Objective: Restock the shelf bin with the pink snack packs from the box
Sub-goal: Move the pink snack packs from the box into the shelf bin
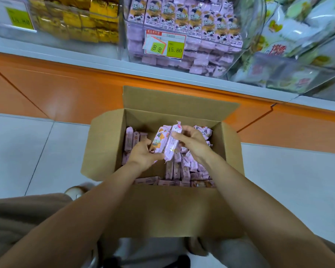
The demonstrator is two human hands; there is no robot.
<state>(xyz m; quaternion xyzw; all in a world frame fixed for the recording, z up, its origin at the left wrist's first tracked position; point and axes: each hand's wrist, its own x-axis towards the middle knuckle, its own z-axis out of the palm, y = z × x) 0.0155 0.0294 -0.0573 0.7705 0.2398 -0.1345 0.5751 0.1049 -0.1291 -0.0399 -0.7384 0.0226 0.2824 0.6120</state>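
Over the open box (162, 209) on the floor, the left hand (143, 154) grips one pink snack pack (158, 141) and the right hand (191, 142) pinches a second pack (172, 145) beside it, the two touching. More packs lie in the box below; the shelf bin (136, 38) stands above.

The pink snack packs (171, 146) are pale pink, one printed in orange and white, perhaps a cartoon. The box (162, 209) is plain brown. The shelf bin (132, 45) is clear and its price tag (174, 48) is yellow-green, edged red. The neighbouring packs (89, 18) are golden yellow, the shelf base (66, 89) orange and the floor tiles (17, 151) pale grey.
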